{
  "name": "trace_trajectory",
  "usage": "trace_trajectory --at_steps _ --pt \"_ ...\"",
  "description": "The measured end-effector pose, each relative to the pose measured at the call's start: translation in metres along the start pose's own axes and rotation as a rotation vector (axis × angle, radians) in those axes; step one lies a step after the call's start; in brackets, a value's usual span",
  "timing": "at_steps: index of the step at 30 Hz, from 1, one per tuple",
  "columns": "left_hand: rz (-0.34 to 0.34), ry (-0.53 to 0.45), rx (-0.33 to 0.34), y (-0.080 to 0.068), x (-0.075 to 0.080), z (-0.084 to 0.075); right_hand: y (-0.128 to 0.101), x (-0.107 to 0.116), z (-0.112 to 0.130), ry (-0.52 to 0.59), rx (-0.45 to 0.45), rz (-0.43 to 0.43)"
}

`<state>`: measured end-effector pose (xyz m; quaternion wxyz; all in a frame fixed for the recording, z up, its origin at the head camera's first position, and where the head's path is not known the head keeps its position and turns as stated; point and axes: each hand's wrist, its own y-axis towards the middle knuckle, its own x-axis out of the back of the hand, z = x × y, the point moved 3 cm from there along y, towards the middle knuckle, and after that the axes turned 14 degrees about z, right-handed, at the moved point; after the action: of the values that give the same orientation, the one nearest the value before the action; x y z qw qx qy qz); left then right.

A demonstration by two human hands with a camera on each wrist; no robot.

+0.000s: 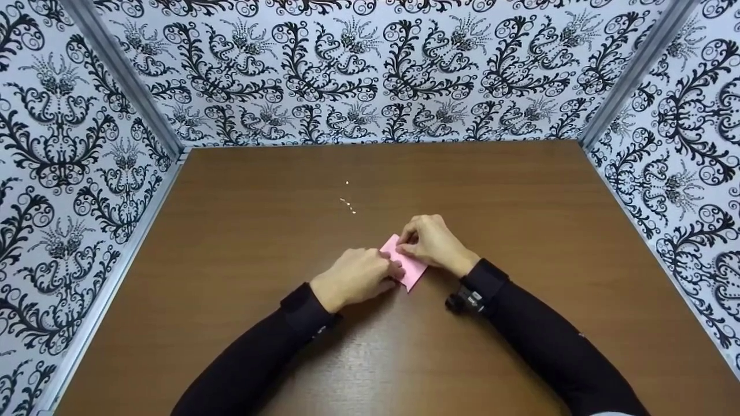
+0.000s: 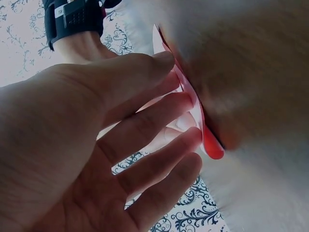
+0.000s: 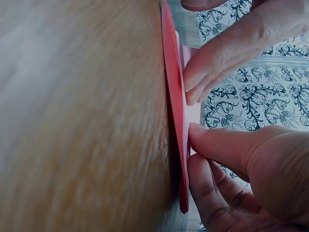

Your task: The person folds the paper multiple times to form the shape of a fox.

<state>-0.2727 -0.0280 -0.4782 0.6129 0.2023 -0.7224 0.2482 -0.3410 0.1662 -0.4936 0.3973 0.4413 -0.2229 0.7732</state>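
Currently mid-fold: pink paper (image 1: 408, 266) flat on desk (image 1: 520, 190), centre, already folded to small layered strip; no final shape visible, more folds likely left. Left hand (image 1: 356, 276) presses near end with fingertips; right hand (image 1: 432, 242) pinches far edge. Count: 1 paper, 2 hands, few tiny scraps (image 1: 348, 203) beyond.

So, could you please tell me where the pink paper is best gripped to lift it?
Probably by its free near corner, pinched from the person's side: the pink paper lies flat on the table, and both hands cover its other ends.
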Motion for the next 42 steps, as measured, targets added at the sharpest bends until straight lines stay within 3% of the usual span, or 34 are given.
trace_trajectory --at_steps 7,11,19,29,42 --pt "-0.083 -0.105 -0.051 -0.001 0.004 0.012 -0.002 0.0 0.0 0.009 -0.001 0.012" --pt "-0.125 -0.117 -0.044 0.0 0.007 0.023 -0.001 0.0 0.0 0.011 -0.009 0.01" --pt "-0.057 -0.118 -0.049 0.015 0.011 0.039 0.001 -0.002 0.0 0.028 -0.015 0.019" --pt "0.025 -0.077 -0.087 0.029 0.016 0.046 0.001 -0.001 -0.001 0.021 -0.012 0.011" --pt "0.018 -0.058 -0.091 0.029 0.011 0.046 0.001 0.0 0.0 0.002 0.002 0.012"
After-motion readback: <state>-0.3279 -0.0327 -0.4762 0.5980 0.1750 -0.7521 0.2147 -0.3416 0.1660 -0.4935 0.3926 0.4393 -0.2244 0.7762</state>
